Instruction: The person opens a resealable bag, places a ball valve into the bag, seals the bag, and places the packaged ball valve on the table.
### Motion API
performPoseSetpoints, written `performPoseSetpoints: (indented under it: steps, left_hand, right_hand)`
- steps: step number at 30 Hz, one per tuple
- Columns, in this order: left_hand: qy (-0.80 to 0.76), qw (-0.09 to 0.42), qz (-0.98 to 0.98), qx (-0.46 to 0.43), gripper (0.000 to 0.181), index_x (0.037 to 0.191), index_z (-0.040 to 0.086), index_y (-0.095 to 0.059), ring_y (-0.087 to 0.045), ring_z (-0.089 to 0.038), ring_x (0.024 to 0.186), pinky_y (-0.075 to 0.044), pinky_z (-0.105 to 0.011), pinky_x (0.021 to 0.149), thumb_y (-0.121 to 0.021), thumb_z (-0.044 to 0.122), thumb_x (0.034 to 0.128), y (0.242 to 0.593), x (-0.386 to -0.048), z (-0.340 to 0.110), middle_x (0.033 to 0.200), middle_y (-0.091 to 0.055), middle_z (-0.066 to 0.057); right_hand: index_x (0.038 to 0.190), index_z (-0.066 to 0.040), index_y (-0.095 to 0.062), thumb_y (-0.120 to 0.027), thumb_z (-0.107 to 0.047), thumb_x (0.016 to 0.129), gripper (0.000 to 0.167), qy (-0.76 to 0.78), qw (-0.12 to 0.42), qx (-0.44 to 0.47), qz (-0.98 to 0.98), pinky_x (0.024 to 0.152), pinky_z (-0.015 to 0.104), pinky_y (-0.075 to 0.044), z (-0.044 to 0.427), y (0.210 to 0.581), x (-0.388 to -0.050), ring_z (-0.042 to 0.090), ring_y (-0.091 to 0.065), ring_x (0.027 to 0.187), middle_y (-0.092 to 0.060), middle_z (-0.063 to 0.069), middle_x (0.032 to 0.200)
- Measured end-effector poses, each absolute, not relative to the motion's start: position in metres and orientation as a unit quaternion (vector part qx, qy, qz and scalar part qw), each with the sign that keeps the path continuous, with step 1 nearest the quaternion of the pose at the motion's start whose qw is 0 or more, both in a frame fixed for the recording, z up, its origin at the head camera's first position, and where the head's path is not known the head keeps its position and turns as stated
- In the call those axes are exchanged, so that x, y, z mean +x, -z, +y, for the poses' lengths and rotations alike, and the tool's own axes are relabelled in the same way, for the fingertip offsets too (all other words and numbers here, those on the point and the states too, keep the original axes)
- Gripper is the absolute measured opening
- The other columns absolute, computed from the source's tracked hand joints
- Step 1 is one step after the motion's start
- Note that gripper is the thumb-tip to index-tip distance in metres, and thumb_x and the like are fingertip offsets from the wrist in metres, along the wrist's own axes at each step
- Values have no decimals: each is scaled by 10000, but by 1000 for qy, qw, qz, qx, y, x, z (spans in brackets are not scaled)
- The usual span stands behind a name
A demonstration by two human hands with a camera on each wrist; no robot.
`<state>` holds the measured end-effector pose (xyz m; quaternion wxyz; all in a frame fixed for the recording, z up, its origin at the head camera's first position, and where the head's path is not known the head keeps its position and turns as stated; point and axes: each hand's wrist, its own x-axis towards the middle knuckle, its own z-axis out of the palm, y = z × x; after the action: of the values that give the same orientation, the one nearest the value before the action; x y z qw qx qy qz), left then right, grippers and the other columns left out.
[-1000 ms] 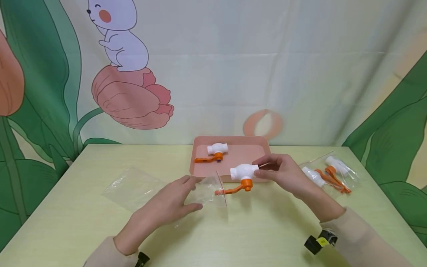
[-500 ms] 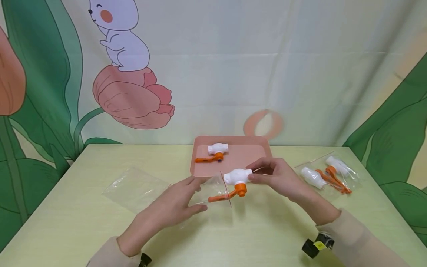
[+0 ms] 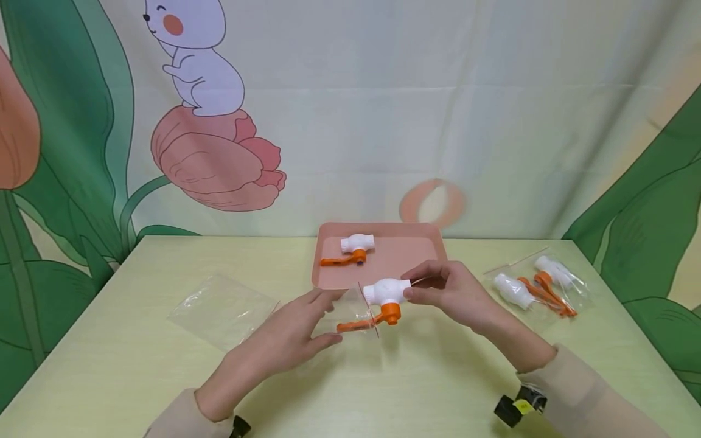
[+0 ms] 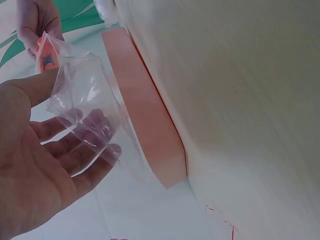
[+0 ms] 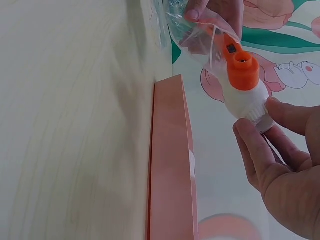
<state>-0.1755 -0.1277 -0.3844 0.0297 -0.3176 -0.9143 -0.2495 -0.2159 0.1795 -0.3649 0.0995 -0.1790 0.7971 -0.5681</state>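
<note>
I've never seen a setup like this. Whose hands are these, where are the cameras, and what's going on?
There is no robot: these are a person's two bare hands. The wide picture comes from a camera worn on the head, looking forward and down. The two closer, tilted pictures come from cameras worn on the left and right wrists.

The right hand holds a white part with an orange handle by its white end. The left hand loosely holds a clear bag, and the orange handle reaches into it while the white body stays outside.

On the pale table sit a pink tray with a matching part inside, a flat bag to the left, and two bagged parts to the right.
</note>
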Motion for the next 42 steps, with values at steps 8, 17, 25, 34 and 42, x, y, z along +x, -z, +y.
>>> performPoseSetpoints:
  steps: [8, 17, 25, 34, 42]
  left_hand:
    - [310, 0, -896, -317, 926, 1631, 260, -233, -626, -264, 1170, -531, -408, 967, -810, 167, 912, 385, -175, -123, 1530, -465, -59]
    - [325, 15, -884, -336, 910, 1617, 226, -273, -593, -259, 1210, -520, -398, 988, -823, 143, 897, 385, -175, -119, 1519, -466, -35]
    - [307, 25, -892, -332, 693, 1496, 46, -448, -609, -244, 1173, -515, -412, 997, -806, 175, 916, 386, -173, -119, 1363, -587, -74]
    - [317, 49, -877, -358, 657, 1452, 47, -471, -593, -222, 1189, -498, -416, 1022, -816, 110, 896, 388, -174, -118, 1333, -591, -54]
    - [325, 51, -873, -360, 663, 1446, 77, -473, -579, -200, 1192, -485, -388, 1033, -825, 101, 884, 387, -173, -116, 1358, -566, -17]
  right_hand:
    - [1147, -52, -735, -798, -115, 911, 252, 577, 90, -181, 792, 859, 335, -580, 176, 366, -214, 274, -690, 993, -705, 96, 1083]
    - [1112, -57, -735, -811, -104, 895, 234, 577, 87, -187, 790, 861, 329, -579, 169, 363, -210, 283, -669, 1005, -702, 95, 1066]
    - [1109, -65, -738, -813, -125, 899, 231, 569, 84, -187, 796, 841, 331, -581, 167, 363, -209, 279, -676, 978, -707, 90, 1047]
    - [1093, -67, -746, -820, -121, 892, 221, 563, 86, -196, 798, 822, 347, -589, 165, 363, -208, 276, -687, 960, -711, 88, 1021]
    - [1087, -64, -754, -821, -113, 889, 216, 560, 75, -207, 799, 818, 342, -588, 163, 365, -208, 267, -689, 956, -714, 77, 1016]
